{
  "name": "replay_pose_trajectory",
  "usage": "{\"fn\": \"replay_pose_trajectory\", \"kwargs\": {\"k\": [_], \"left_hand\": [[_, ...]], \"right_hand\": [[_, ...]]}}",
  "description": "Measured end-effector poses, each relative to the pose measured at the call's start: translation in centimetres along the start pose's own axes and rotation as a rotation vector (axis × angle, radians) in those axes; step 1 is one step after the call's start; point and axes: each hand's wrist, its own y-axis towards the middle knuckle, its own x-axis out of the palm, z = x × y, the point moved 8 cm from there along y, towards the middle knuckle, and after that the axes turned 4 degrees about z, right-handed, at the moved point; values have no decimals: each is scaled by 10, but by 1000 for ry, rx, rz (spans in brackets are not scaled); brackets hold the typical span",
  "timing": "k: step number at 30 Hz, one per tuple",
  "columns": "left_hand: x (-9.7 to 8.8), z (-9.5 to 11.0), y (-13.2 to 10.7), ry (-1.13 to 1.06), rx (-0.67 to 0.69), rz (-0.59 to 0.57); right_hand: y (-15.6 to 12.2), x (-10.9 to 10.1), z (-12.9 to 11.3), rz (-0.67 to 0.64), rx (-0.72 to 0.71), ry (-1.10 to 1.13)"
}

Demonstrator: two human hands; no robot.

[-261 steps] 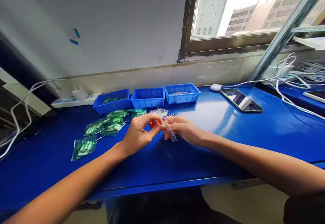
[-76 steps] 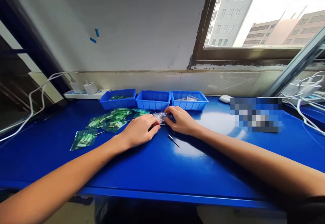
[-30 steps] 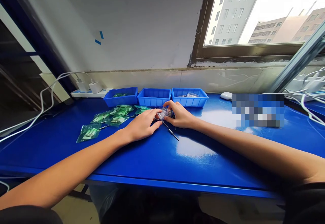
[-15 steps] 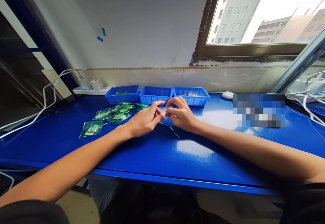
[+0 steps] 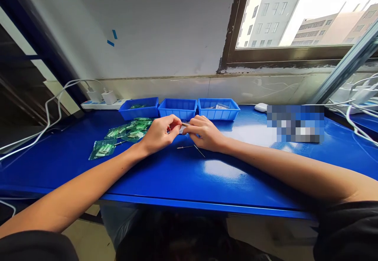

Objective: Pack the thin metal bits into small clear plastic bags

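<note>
Between my two hands, over the middle of the blue table, is a small clear plastic bag [image 5: 182, 129]. The fingers of my left hand [image 5: 161, 133] pinch its left side. My right hand [image 5: 206, 133] has its fingers curled on the right side. Much of the bag is hidden by the fingers, so its contents do not show clearly. Just below the hands lie two thin metal pins, one nearly level [image 5: 184, 147] and one slanted [image 5: 199, 151]. Left of my left hand is a pile of green-tinted bags [image 5: 137, 129] holding pale pieces, with a separate green bag [image 5: 102, 149] nearer me.
Three blue bins stand along the wall: left [image 5: 138, 113], middle [image 5: 177, 114] and right [image 5: 219, 114]. The right one holds clear bags. A white case [image 5: 260, 107] and a blurred-out patch lie to the right. A power strip with chargers [image 5: 109, 97] sits at back left.
My fingers have closed in and the bag shows less between them. Both hands sit slightly further left in view, as does the whole scene. The level pin now shows more fully.
</note>
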Motion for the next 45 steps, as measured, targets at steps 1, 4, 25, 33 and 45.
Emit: {"fn": "replay_pose_trajectory", "kwargs": {"k": [1, 4, 25, 33, 45], "left_hand": [[-4, 2, 0, 32, 22, 37], [-11, 9, 0, 129, 129, 92], [19, 24, -12, 203, 373, -166], [33, 17, -20, 185, 279, -520], [31, 10, -20, 283, 204, -569]], "right_hand": [[0, 1, 2, -7, 38, -6], [0, -1, 9, 10, 159, 22], [3, -16, 12, 223, 167, 155], [-4, -55, 88, 278, 454, -370], [2, -27, 19, 146, 136, -215]]}}
